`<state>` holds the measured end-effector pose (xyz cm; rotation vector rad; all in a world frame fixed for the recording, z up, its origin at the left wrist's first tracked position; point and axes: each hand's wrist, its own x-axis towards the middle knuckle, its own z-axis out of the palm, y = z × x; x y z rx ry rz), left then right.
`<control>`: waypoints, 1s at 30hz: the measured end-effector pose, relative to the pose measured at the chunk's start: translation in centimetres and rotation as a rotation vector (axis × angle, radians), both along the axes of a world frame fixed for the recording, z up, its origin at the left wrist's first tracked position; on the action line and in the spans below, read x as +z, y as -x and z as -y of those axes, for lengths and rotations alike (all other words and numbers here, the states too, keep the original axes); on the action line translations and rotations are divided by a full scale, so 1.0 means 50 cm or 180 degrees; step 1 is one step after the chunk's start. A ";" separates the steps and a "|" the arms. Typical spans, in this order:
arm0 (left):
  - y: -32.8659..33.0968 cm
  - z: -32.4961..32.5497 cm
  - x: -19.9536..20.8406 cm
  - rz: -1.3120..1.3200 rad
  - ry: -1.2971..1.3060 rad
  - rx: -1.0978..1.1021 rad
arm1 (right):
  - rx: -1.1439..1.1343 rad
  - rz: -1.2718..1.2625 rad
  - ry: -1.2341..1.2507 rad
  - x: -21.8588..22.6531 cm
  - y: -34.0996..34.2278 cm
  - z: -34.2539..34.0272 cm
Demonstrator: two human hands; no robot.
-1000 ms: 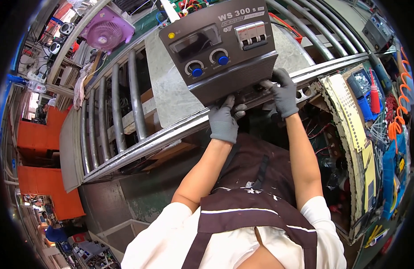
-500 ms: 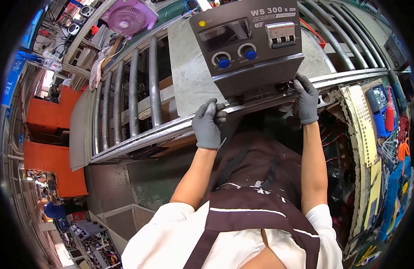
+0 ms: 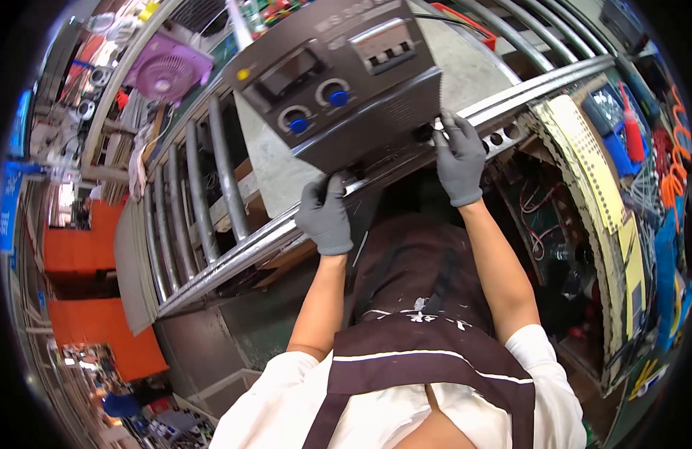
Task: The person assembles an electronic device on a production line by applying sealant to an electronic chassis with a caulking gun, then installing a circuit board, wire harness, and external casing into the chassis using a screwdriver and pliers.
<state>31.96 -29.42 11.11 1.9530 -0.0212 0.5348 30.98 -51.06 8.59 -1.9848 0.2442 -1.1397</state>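
A dark grey welding machine (image 3: 338,82) stands on a roller conveyor, its front panel facing me and slightly blurred. The panel carries a small display, two blue knobs, a yellow lamp and a breaker switch. Both my hands wear grey gloves. My left hand (image 3: 325,215) is at the lower left front edge of the machine, fingers bent against its underside. At the lower right corner, my right hand (image 3: 459,159) has thumb and fingers closed on the edge. The fingertips of both hands are partly hidden by the machine.
A metal rail (image 3: 233,258) runs along the conveyor's near side, with rollers (image 3: 227,179) to the left. A pale board (image 3: 267,168) lies under the machine. Beyond stands a purple fan (image 3: 166,71). A red screwdriver-like bottle (image 3: 632,135) and orange coiled hose (image 3: 677,168) are at right.
The whole view has turned, shifting the scene leftward. The machine has shifted further left in the picture than my hands, which stay at its lower front edge.
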 end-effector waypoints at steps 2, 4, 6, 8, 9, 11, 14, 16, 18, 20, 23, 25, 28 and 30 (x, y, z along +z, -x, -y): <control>-0.015 -0.005 -0.009 0.0024 0.0132 -0.0167 | -0.0032 0.0142 0.0349 0.008 0.002 0.018; -0.025 -0.014 -0.023 0.0339 -0.0027 -0.0265 | 0.0106 0.0140 0.0193 0.012 0.002 0.036; -0.026 -0.020 -0.023 0.0200 0.0040 -0.0376 | 0.0256 0.0133 0.0032 0.004 0.005 0.049; -0.024 -0.023 -0.020 0.0078 0.0104 -0.0444 | 0.1080 -0.0035 -0.2029 -0.003 0.002 0.055; -0.022 -0.026 -0.017 0.0085 0.0145 -0.0514 | 0.1193 0.0023 -0.2649 -0.005 0.001 0.055; -0.022 -0.034 -0.016 0.0113 0.0168 -0.0697 | 0.1266 0.0093 -0.2878 -0.012 0.002 0.058; -0.016 -0.033 -0.020 0.0142 0.0065 -0.0703 | 0.1319 0.0044 -0.2739 -0.015 0.009 0.057; -0.011 -0.027 -0.023 0.0105 -0.0008 -0.0739 | 0.1279 -0.0077 -0.2400 -0.021 0.015 0.046; -0.013 -0.023 -0.016 0.0209 -0.0320 -0.0741 | 0.0268 0.0035 -0.0748 -0.019 0.009 0.023; -0.019 -0.032 -0.013 0.0263 -0.0355 -0.0745 | 0.0106 0.0070 -0.0250 -0.001 0.015 0.037; -0.033 -0.052 0.005 0.0201 -0.0331 -0.0810 | 0.0221 -0.0084 0.0129 0.014 0.008 0.061; -0.062 -0.078 0.008 -0.0388 -0.0245 -0.1377 | 0.0608 -0.0161 -0.0668 -0.033 -0.014 0.084; -0.057 -0.075 0.077 -0.0773 -0.0393 -0.1837 | 0.1106 -0.0135 -0.1572 -0.048 -0.020 0.101; -0.048 -0.088 0.085 -0.0826 -0.0475 -0.1849 | 0.1288 -0.0420 -0.1357 -0.035 0.000 0.108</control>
